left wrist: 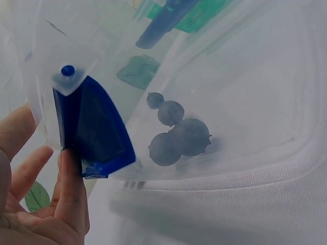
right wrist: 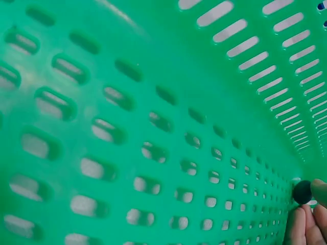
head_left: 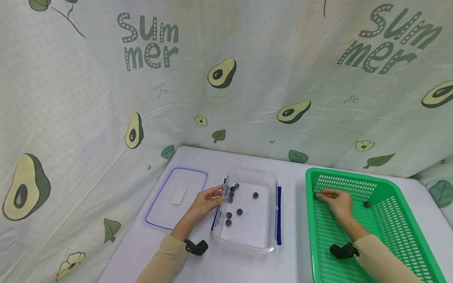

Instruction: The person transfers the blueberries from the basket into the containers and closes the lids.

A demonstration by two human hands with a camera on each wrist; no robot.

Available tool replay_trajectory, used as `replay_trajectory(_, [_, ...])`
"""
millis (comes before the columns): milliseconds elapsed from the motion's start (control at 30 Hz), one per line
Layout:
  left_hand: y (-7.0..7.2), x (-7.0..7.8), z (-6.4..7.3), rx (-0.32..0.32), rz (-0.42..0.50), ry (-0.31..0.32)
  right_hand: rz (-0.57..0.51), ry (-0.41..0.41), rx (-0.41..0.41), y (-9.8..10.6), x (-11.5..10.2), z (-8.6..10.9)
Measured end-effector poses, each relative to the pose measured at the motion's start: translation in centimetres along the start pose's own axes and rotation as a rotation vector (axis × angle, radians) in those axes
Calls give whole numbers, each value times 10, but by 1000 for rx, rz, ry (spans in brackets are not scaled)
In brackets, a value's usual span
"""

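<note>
On the table a clear plastic container (head_left: 254, 229) holds several blueberries (head_left: 240, 211), most of them along its left side. My left hand (head_left: 202, 204) is at that side, its relaxed fingers touching the wall and the lowered blue latch (left wrist: 94, 127) in the left wrist view. Four-sided and green, a slotted basket (head_left: 310, 229) stands to the right. Inside it, by the left wall near the back corner, my right hand (head_left: 339, 203) pinches a blueberry (right wrist: 302, 192) between thumb and fingers. Another blueberry (head_left: 367, 204) lies in the basket, right of this hand.
A clear lid with a blue edge (head_left: 162, 202) lies left of the container, with a small white rectangle (head_left: 178, 196) on it. Behind the table hangs a printed curtain (head_left: 251, 92). The basket's raised walls surround the right hand.
</note>
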State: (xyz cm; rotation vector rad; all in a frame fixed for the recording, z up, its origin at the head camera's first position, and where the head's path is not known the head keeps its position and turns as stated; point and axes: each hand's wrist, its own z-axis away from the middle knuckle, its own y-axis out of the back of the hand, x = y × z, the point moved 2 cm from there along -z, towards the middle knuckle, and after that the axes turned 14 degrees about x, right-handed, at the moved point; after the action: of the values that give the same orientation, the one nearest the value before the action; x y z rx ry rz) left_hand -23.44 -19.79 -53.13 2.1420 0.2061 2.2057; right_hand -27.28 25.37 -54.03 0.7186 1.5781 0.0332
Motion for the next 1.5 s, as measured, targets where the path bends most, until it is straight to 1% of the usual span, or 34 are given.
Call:
replay_trajectory(33, [0, 0, 0, -1, -1, -8, 8, 6, 5, 0, 0, 0])
replay_trajectory(67, [0, -4, -2, -1, 1, -19, 18, 11, 11, -1, 0, 0])
replay_trajectory(133, [0, -5, -1, -2, 3, -13, 46, 24, 22, -1, 0, 1])
replay_trajectory(300, [-1, -5, -1, 9, 10, 54, 88, 40, 28, -2, 0, 3])
replay_trajectory(400, [-1, -5, -1, 13, 8, 63, 89, 49, 17, -2, 0, 4])
replay_trajectory(533, [0, -4, 0, 7, 19, 49, 54, 75, -1, -4, 0, 5])
replay_trajectory(700, [0, -5, 1, -7, 6, -18, 42, 124, -21, -5, 1, 6])
replay_trajectory(767, [0, -6, 1, -6, 2, -25, 44, 139, -24, -5, 1, 6])
replay_trajectory(833, [0, -6, 1, -4, 3, -4, 50, 147, -25, -5, 1, 6])
replay_trajectory(933, [0, -7, 1, 4, 5, 34, 62, 152, -29, -5, 0, 6])
replay_trajectory(1000, [-1, -6, 1, 8, 3, 46, 70, 150, -35, -4, -1, 6])
replay_trajectory(1200, [-1, -5, 0, 15, 9, 50, 83, 140, -48, -3, -3, 4])
replay_trajectory(1300, [-1, -4, 0, 20, 0, 40, 72, 141, -54, -3, -3, 2])
replay_trajectory(1500, [0, -2, 0, 20, -7, 46, 26, 136, -55, 1, -8, -4])
